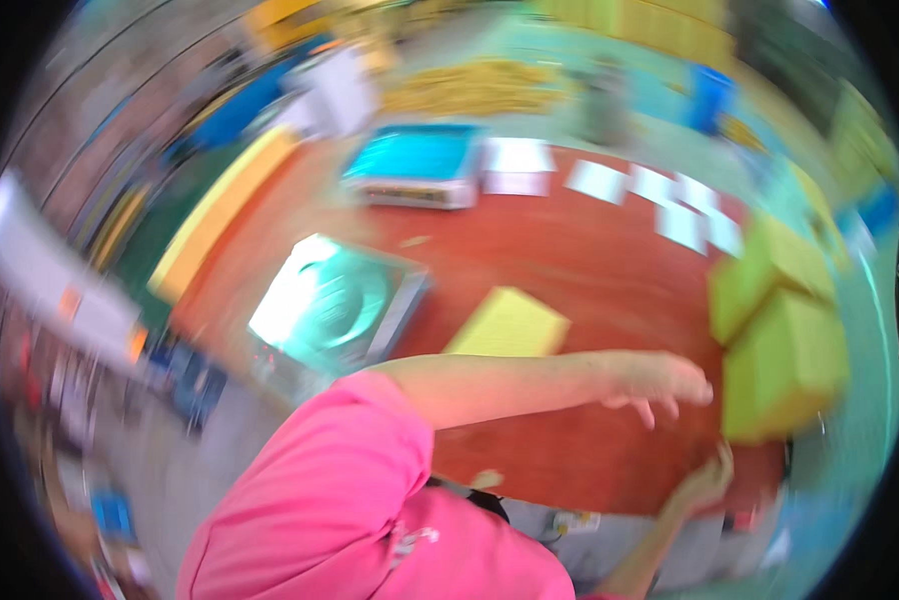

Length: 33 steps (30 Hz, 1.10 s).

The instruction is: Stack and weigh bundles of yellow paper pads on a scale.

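My left hand (660, 384) reaches across the red table to the right, its arm coming out of a pink sleeve. Its fingers are a little bent and apart, with nothing seen in them. My right hand (705, 482) is lower, by the table's near right edge; motion blur smears its fingers. Just right of both hands stand stacked yellow-green boxes (785, 365), touched by neither hand as far as I can see. A flat yellow piece (515, 322), like paper or card, lies on the red tabletop (580, 270) beyond my left forearm.
A shiny silver box-like thing (335, 300) with a round shape on top sits at the table's left. Farther back are a blue-topped box (415, 155) and several white sheets (600, 182). A yellow-orange bar (225, 215) runs along the left edge. A blue bin (710, 98) stands beyond.
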Available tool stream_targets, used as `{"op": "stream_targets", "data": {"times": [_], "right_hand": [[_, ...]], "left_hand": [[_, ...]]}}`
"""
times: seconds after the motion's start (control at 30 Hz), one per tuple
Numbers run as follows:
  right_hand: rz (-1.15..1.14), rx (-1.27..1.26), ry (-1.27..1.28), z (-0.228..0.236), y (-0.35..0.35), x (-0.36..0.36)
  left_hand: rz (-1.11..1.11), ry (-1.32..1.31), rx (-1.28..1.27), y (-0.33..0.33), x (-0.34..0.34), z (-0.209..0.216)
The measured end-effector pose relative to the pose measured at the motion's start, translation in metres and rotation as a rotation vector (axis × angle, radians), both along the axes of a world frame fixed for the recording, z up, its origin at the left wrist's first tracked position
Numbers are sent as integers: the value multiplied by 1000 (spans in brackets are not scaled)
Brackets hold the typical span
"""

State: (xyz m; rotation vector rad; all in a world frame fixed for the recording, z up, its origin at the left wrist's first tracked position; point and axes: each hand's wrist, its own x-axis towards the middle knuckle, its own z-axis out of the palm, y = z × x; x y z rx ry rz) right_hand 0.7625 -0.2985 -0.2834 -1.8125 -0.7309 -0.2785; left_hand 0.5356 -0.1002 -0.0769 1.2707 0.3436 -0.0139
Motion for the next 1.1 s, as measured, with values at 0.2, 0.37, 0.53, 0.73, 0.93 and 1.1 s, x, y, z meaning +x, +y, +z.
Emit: {"op": "stream_targets", "data": {"times": [0.2, 0.37, 0.53, 0.73, 0.93, 1.1], "right_hand": [[496, 51, 235, 54, 63, -170], [1036, 248, 189, 131, 108, -401], [1468, 195, 303, 132, 97, -621], [1808, -268, 588, 96, 71, -824], [1834, -352, 507, 70, 91, -909], [1743, -346, 526, 34, 130, -951]], "left_hand": [[628, 4, -32, -3, -340, -10], [1137, 136, -18, -69, -586, -25], [1422, 197, -10, -112, -798, -49], [1796, 384, -4, -152, -1003, -72], [1914, 668, 268, -100, -1120, -55], [1770, 1046, 647, -13, -1183, -41]]}}
